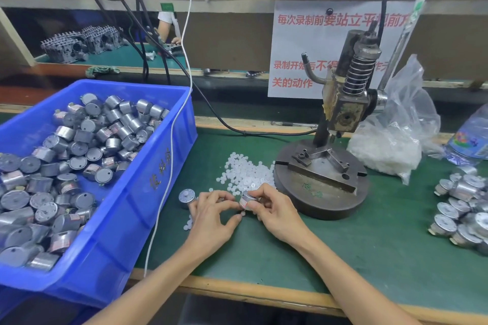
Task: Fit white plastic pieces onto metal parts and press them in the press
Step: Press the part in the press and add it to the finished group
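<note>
Lower centre of the frame, both hands meet over the green surface (pixel 369 245). The right hand (pixel 274 215) grips one metal part (pixel 247 199), a small silver cylinder with a white and red label. Its thumb and forefinger are curled round the part and clamped on it, holding it just above the surface. The left hand (pixel 211 216) has its fingers (pixel 227 196) curled, the tips reaching in to the same metal part and the thumb lying a little apart below. Whether those tips pinch a white piece cannot be told.

Just left of the left hand, one loose metal part (pixel 187 196) stands upright on the surface. Above the hands lies one heap of white plastic pieces (pixel 245 171), too many to count, touching the round base of the press. A few strays (pixel 188 224) lie by the left wrist.

The single press (pixel 340 113) stands right of centre, its base plate bare and its lever slanting to the upper right. Behind it slumps one clear plastic bag (pixel 396 140) with more white pieces.

On the left, one blue bin (pixel 148 192) holds dozens of metal parts, and a white cable (pixel 171 140) hangs across its rim. At the right edge, a group of roughly a dozen metal parts (pixel 459 206) sits on the surface, with one bottle (pixel 472 137) above them.
</note>
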